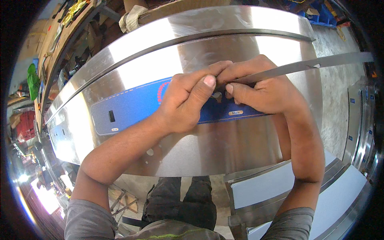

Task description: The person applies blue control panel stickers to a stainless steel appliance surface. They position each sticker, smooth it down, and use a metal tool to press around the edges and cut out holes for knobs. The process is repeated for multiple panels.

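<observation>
A long flat grey metal strip (288,72) runs from my right hand out toward the right edge. My right hand (260,86) is closed around its inner end, thumb bent underneath. My left hand (190,94) is closed beside it, thumb pressed toward the fingers; what it pinches, if anything, is hidden. Both hands meet above a blue label (136,106) on a large shiny steel panel (188,150). The label bears a red dial arc (162,91) and a dark rectangular opening (112,116). Just below my fingertips is a small hole (217,96) in the label.
A raised dark seam (192,37) crosses the panel's far side. White-faced metal panels (264,188) lie at lower right, and more steel pieces (360,120) stand beyond. A cluttered wooden bench (60,44) is at far left. A blue bin (322,16) sits at upper right.
</observation>
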Demonstrator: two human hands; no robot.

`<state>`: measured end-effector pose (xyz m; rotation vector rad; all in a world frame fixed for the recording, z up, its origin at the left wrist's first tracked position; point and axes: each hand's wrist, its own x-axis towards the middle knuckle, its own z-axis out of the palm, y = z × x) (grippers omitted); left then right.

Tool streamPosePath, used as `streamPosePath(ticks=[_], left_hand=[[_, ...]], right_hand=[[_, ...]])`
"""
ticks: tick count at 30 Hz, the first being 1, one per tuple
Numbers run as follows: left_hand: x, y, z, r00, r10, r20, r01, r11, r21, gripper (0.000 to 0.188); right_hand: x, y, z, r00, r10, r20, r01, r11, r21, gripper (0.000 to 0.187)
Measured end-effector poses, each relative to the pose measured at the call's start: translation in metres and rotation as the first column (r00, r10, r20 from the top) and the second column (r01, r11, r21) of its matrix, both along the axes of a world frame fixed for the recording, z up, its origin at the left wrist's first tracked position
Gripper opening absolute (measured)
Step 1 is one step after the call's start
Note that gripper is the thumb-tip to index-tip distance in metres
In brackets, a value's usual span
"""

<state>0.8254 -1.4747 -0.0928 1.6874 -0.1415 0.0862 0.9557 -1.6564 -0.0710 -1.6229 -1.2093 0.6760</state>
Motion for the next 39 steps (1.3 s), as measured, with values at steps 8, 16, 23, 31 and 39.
streamPosePath(ticks=[8,16,23,31,39], left_hand=[[-0.001,0.002,0.001,0.999,0.0,-0.037,-0.001,0.999,-0.051,0.05],[-0.002,-0.002,-0.001,0.994,0.049,-0.098,-0.066,0.982,-0.177,0.05],[-0.002,0.003,0.006,0.994,0.017,-0.111,-0.025,0.997,-0.07,0.057],[-0.001,0.006,0.007,0.997,0.003,-0.075,-0.004,1.0,-0.022,0.057],[-0.001,0.004,0.001,0.995,-0.029,-0.1,0.009,0.979,-0.202,0.055]], right_hand=[[-0.008,0.006,-0.001,0.991,-0.002,0.134,0.012,0.997,-0.074,0.011],[-0.011,0.004,0.004,0.964,0.065,0.259,-0.066,0.998,-0.006,0.013],[-0.011,0.007,0.005,0.909,0.157,0.385,-0.146,0.988,-0.056,0.013],[-0.02,0.008,0.008,0.86,0.195,0.472,-0.14,0.979,-0.15,0.011],[-0.026,0.007,0.019,0.77,0.264,0.581,-0.154,0.96,-0.232,0.008]])
